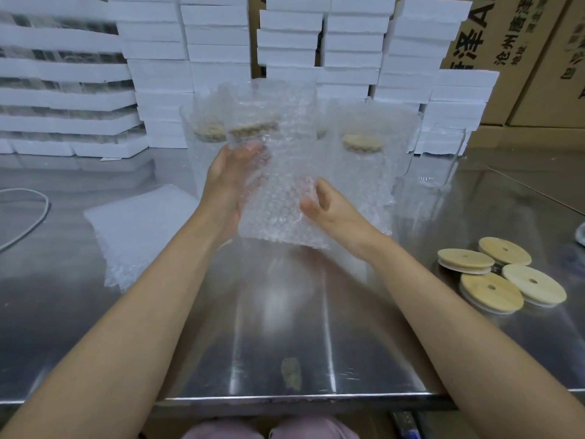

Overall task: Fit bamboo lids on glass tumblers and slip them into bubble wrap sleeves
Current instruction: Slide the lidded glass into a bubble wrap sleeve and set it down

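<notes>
i see flat sleeves (139,229) at 9 o'clock. my left hand (232,182) wraps the sleeved tumbler (278,172), held above the table (285,331); my right hand (332,210) pinches its lower right edge. near table edge at 6, loose lids (500,277) at 4 o'clock.

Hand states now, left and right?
Left hand: closed, gripping the bubble wrap sleeve.
Right hand: closed, pinching the same sleeve's lower edge.
</notes>
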A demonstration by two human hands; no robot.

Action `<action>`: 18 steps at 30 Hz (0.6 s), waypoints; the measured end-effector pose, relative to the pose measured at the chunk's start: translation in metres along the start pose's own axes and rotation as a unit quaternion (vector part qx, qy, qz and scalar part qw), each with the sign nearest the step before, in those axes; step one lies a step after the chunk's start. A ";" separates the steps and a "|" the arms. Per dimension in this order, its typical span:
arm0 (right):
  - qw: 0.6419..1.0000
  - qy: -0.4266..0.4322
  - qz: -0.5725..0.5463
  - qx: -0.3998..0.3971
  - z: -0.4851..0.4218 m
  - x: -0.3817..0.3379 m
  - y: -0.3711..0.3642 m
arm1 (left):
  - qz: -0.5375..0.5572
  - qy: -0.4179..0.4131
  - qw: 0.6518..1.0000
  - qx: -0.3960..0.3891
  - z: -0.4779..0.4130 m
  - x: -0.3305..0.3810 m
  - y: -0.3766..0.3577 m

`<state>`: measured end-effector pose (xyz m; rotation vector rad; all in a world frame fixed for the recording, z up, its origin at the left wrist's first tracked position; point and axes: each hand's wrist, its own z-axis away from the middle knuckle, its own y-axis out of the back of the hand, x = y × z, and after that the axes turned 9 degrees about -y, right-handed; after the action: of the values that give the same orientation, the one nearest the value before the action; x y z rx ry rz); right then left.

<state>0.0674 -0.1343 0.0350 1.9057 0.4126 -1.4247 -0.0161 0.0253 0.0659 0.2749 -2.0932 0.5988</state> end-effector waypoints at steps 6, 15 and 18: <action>0.998 -0.014 0.050 -0.020 -0.003 0.008 0.007 | -0.044 -0.032 0.998 -0.034 0.002 -0.001 0.000; 0.999 -0.006 0.044 -0.027 0.000 0.009 0.008 | -0.103 -0.062 0.991 -0.049 0.009 -0.003 -0.003; 0.997 0.018 0.062 0.048 -0.003 0.009 0.006 | -0.101 -0.063 0.992 -0.032 0.007 -0.007 -0.003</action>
<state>0.0764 -0.1378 0.0289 1.9999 0.2422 -1.3506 -0.0162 0.0190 0.0576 0.4925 -2.1672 0.4012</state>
